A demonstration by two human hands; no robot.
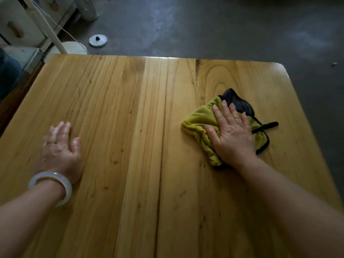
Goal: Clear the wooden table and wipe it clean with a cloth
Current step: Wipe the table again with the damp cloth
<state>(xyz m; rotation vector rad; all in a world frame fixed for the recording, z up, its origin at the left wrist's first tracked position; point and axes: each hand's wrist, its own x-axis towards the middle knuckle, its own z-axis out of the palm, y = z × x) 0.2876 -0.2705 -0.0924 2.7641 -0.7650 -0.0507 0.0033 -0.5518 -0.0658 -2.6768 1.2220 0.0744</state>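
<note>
The wooden table [141, 127] fills most of the view, its light planks running away from me. A yellow-green cloth [199, 120] with black trim and a black loop lies crumpled on the right half. My right hand [232, 135] presses flat on top of the cloth, fingers spread, palm down. On the left half, my left hand [61, 148] rests flat on the bare wood, fingers together, holding nothing. A pale bangle circles the left wrist.
Beyond the table's far edge is a dark concrete floor [223, 25]. A round metal lid [98, 40] lies on it at the back left, near white drawers [20, 25], a white pole and a cord. A dark wooden edge runs along the left.
</note>
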